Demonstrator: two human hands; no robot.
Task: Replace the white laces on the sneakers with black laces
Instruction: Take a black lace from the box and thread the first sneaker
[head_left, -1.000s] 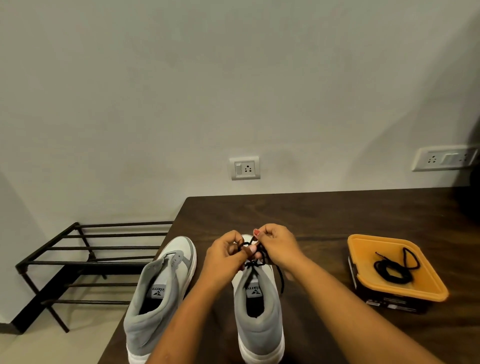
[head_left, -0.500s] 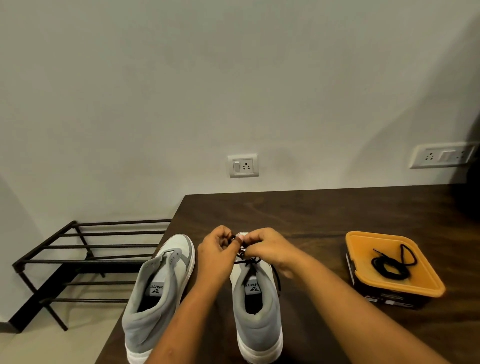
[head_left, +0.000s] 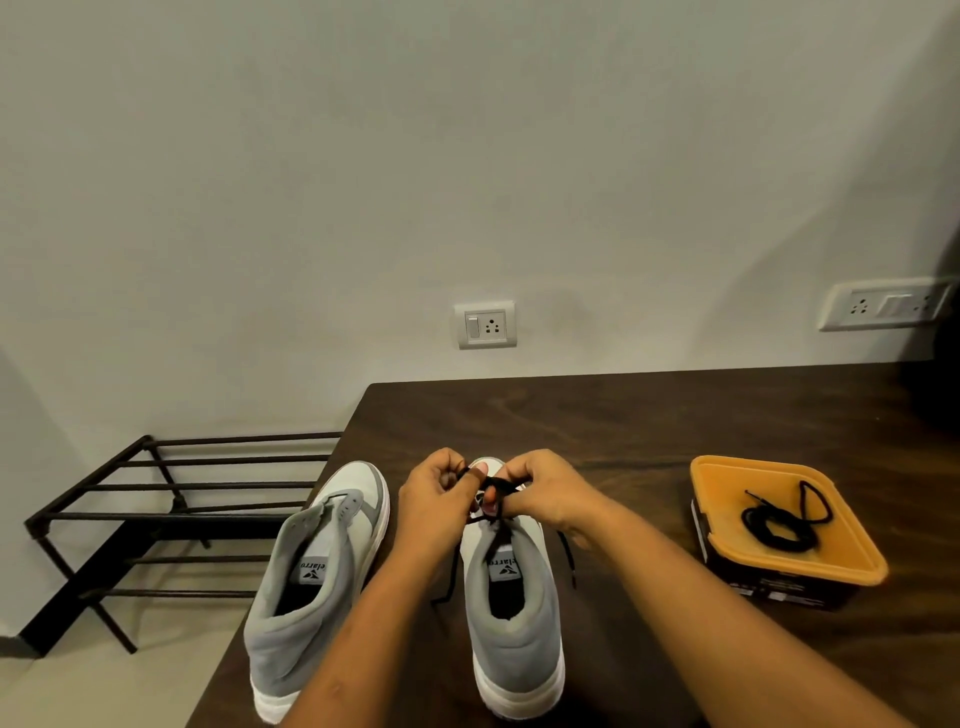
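Observation:
Two grey-and-white sneakers stand side by side on the dark wooden table (head_left: 649, 421), heels toward me. The left sneaker (head_left: 317, 582) has no lace in it. The right sneaker (head_left: 511, 613) carries a black lace (head_left: 496, 486), whose loose ends trail down both sides onto the table. My left hand (head_left: 439, 499) and my right hand (head_left: 545, 491) meet over this shoe's front, each pinching the black lace. Fingers hide the eyelets. A second black lace (head_left: 779, 522) lies coiled on the orange lid.
An orange-lidded box (head_left: 841, 566) sits on the table to the right. A black metal shoe rack (head_left: 156, 514) stands on the floor to the left, beside the table's edge. Wall sockets (head_left: 485, 325) are on the wall behind.
Both hands have shifted slightly along the right sneaker's front while working the black lace, and the lace ends now hang lower at the shoe's sides. The view has tilted a little.

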